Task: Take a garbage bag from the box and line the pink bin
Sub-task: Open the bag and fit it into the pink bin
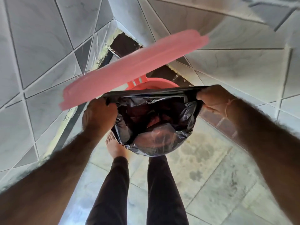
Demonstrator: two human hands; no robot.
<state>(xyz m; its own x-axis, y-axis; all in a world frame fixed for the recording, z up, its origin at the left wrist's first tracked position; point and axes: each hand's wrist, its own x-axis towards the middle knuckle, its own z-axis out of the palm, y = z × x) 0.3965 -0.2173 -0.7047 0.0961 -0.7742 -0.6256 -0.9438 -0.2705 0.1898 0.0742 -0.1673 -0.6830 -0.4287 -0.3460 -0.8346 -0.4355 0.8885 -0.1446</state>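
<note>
A person's left hand and right hand each grip an edge of a black garbage bag, stretching its mouth wide between them above the tiled floor. Just beyond the hands, the pink bin shows only a sliver of rim behind the taut far edge of the bag, its pink lid raised and tilted above the left hand. A bare foot stands just below the left hand, beside the bag.

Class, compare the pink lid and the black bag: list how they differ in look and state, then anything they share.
The pink lid looks flat, rigid and opaque; the black bag is crumpled, glossy and thin. The lid stands raised and untouched; the bag is stretched open by the left hand and right hand. Both sit at the pink bin.
</note>
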